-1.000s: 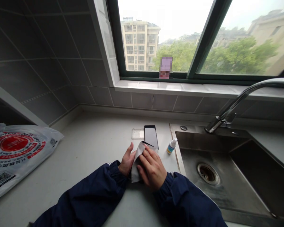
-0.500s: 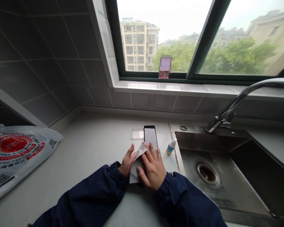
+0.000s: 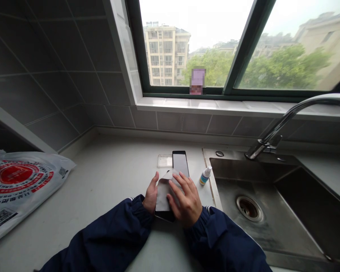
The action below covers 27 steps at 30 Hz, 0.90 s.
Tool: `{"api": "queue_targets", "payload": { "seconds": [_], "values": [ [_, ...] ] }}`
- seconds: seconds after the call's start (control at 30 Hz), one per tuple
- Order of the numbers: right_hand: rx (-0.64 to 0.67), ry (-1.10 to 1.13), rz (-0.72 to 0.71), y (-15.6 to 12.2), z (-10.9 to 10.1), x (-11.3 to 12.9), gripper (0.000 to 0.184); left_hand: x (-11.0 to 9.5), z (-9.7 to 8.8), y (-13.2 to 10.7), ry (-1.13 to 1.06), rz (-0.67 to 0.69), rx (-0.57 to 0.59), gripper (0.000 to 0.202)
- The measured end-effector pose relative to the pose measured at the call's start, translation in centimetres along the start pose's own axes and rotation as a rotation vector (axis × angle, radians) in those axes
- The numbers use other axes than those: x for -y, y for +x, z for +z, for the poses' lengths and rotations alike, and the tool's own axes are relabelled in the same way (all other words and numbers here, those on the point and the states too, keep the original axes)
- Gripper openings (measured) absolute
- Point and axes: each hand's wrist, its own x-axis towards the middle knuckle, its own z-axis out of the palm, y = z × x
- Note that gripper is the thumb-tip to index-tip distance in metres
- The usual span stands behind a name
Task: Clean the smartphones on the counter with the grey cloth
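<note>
My left hand [image 3: 151, 194] grips the left side of a dark phone [image 3: 164, 215], its thumb pointing up. Over most of the phone lies a light grey cleaning cloth [image 3: 163, 196] with zigzag edges. My right hand [image 3: 188, 200] presses this cloth on the phone, fingers bent together over it. Just beyond the hands are a flat pale rectangle with black edges [image 3: 180, 160] and a clear phone case [image 3: 164, 161], side by side on the counter. To the right stands a small white spray bottle [image 3: 205, 175] with a blue and yellow label.
A steel sink [image 3: 286, 211] with a drain and a curved chrome faucet [image 3: 277, 130] lies on the right. On the left of the white counter [image 3: 102, 166] rests a white plastic bag [image 3: 25, 185] with red print. Behind runs a tiled wall under a window.
My right hand has shifted slightly right and down with the cloth. The phone's dark lower edge now shows more, and the cloth's top corner has folded over.
</note>
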Motion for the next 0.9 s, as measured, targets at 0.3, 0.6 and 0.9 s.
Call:
{"api": "queue_targets", "payload": {
  "seconds": [0.3,0.6,0.9],
  "values": [
    [-0.08,0.137,-0.004,0.2,-0.3,0.3,0.032,0.6,0.6,-0.3,-0.01,-0.09,0.029,0.067],
    [0.121,0.222,-0.102,0.2,0.0,0.3,0.046,1.2,0.3,-0.3,-0.083,-0.012,0.019,0.057],
    [0.141,0.069,-0.008,0.0,-0.1,0.1,0.052,1.6,-0.1,-0.1,-0.008,0.038,0.023,0.064]
  ]
}}
